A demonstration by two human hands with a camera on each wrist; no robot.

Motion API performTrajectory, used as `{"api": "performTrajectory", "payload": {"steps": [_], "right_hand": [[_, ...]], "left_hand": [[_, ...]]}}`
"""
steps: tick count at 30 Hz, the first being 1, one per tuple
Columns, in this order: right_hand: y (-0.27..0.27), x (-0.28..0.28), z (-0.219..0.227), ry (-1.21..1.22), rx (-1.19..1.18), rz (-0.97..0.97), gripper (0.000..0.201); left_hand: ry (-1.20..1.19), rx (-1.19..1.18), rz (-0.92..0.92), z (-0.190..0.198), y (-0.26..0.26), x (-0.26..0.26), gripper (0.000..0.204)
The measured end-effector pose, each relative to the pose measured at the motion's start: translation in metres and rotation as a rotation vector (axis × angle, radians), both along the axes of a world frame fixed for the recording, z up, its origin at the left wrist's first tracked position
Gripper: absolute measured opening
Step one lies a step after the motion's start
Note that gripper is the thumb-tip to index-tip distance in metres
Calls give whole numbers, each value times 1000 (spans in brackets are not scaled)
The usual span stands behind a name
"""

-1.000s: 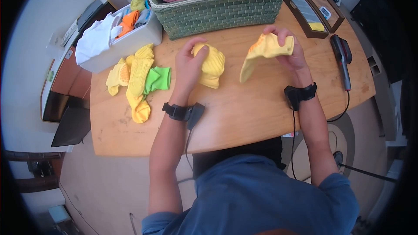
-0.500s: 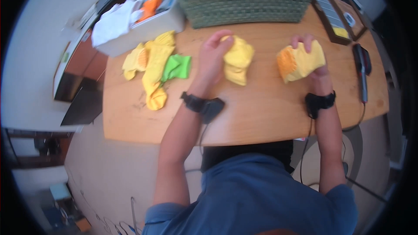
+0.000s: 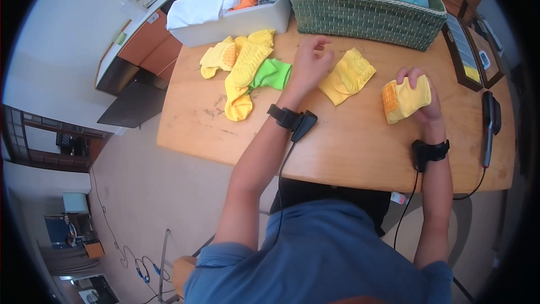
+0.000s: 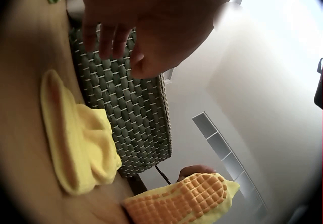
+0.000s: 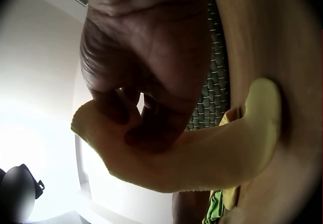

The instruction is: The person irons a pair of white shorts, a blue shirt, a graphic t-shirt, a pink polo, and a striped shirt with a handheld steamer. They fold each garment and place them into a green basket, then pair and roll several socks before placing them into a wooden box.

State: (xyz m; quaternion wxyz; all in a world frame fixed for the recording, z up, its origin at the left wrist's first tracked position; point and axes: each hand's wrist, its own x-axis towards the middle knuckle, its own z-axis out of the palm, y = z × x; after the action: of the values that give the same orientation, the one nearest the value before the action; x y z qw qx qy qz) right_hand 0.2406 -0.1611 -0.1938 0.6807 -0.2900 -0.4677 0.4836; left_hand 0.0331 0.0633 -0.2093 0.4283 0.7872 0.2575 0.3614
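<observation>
A yellow sock with an orange grid sole (image 3: 400, 100) is pinched by the right hand (image 3: 428, 101) above the table; the right wrist view shows thumb and fingers on its cuff end (image 5: 126, 153). Left of it, a folded plain yellow sock (image 3: 350, 76) lies on the wood, also visible in the left wrist view (image 4: 81, 138). The left hand (image 3: 309, 67) is beside that sock, fingers loosely bent and holding nothing. Farther left are several yellow socks (image 3: 244, 70) and a green one (image 3: 273, 74).
At the back stand a white bin of clothes (image 3: 230, 25) and a green woven basket of clothes (image 3: 365, 17). On the right are an open wooden case (image 3: 462, 59) and a corded grey tool (image 3: 488, 129). The table's front edge (image 3: 360, 186) is near the body.
The left hand has let go of the plain yellow sock, which now lies on the table. The right hand has turned its sock, showing the orange sole. The head view has shifted.
</observation>
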Motion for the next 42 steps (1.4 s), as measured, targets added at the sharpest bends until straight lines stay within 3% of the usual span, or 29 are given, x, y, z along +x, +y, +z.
{"api": "performTrajectory", "payload": {"steps": [5,7,8,11,14,15,18,21,23,25,31,34,37,40,42], "right_hand": [[-3,0,4,2,41,6,34],[-4,-1,9,7,60,11,33],[-5,-1,11,2,55,18,32],[-5,-5,16,-1,39,54,28],[-5,-6,16,13,25,86,25],[-5,-5,15,21,19,95,25],[-7,-5,17,31,-29,69,20],[-8,-6,19,-137,-111,-74,15],[-5,-13,28,-507,80,-306,14],[-8,-18,36,-648,156,-433,16],[-26,-12,44,-377,-52,-436,20],[-25,-20,55,-274,-129,-400,21],[-24,-17,53,-235,-143,-333,24],[-27,-12,52,-155,-99,-206,26],[-28,-13,53,-122,-82,-169,28]], "left_hand": [[72,362,106,22,26,-43,29],[140,380,206,35,49,-70,28],[192,318,241,38,68,-85,31],[458,514,401,29,148,-137,30],[751,347,516,30,153,-159,28],[737,263,515,31,155,-161,31],[496,165,448,63,151,-168,30],[94,20,162,97,133,-163,22],[-50,-128,36,124,106,-149,17],[-136,-277,-88,144,82,-137,13],[52,-177,-304,159,12,-87,16],[322,80,-521,135,-44,-52,24],[438,-104,-657,111,-57,-31,32],[500,189,-425,74,-32,-16,35],[597,210,-347,55,-31,-13,37]]}}
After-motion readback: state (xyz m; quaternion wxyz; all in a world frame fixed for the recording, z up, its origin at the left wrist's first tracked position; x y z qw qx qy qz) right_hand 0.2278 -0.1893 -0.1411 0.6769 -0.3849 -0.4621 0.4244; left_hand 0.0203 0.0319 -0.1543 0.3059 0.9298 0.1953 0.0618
